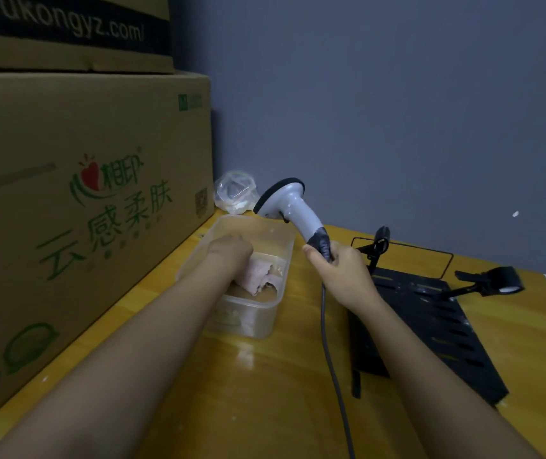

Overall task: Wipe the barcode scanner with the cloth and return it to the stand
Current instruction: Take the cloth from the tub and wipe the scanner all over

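Head view: right hand (pixel 341 270) is wrapped tight around the dark grip of the white barcode scanner (pixel 290 207), holding it up off the yellow table (pixel 265 385), head tilted away toward the wall, grey cable (pixel 326 342) hanging down. Left hand (pixel 230 251) reaches into the clear plastic tub (pixel 258 321), fingers closed on the pale cloth (pixel 261 274) lying inside. The black stand (pixel 430 323) sits just right of the scanner. Cardboard boxes (pixel 76 207) are stacked at the left.
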Motion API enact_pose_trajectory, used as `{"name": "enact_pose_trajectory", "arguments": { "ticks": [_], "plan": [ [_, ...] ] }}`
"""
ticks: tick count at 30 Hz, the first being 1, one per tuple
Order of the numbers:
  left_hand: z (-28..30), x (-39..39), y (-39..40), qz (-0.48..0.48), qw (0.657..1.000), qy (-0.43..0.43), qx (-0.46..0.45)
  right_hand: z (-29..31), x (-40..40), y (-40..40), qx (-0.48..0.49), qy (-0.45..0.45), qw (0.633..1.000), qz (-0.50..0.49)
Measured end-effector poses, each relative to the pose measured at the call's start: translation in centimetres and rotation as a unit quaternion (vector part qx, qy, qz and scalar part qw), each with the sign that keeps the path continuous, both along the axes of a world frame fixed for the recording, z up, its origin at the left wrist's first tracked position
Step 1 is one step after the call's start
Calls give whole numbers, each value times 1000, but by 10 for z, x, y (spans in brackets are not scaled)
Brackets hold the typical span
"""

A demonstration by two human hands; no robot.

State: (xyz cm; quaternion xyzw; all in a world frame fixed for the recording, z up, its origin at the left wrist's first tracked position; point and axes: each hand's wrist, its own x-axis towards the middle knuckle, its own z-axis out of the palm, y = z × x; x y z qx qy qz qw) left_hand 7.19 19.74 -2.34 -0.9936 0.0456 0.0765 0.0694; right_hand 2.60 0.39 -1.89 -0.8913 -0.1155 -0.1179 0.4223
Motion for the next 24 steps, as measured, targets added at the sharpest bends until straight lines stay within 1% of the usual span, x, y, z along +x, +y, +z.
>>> {"name": "enact_pose_trajectory", "arguments": {
  "ticks": [5,8,10,12,14,17,19,21,23,24],
  "plan": [
    [-1,-4,1,-16,998,-29,45,-4,-1,3,1,5,1000,6],
    [7,-9,3,-25,997,-59,49,-3,-3,1,0,8,1000,1],
    [14,-14,6,3,996,-83,13,-1,-4,-3,9,5,1000,-4],
    [22,-24,10,38,989,-136,-52,3,-8,-8,22,-4,1000,-11],
    [31,-36,13,59,962,-232,-131,8,-15,-13,27,-12,999,-16],
    [52,-60,9,76,890,-375,-247,23,-30,-25,27,-24,999,-28],
    [70,-77,1,53,857,-422,-291,35,-42,-34,41,-29,998,-24],
    [90,-95,-14,12,818,-450,-357,50,-61,-45,44,-33,998,-21],
    [108,-113,-31,-22,784,-461,-415,58,-83,-59,47,-43,998,-17],
    [117,-137,-54,-55,770,-457,-441,64,-113,-81,50,-53,997,-31]
  ]
}}
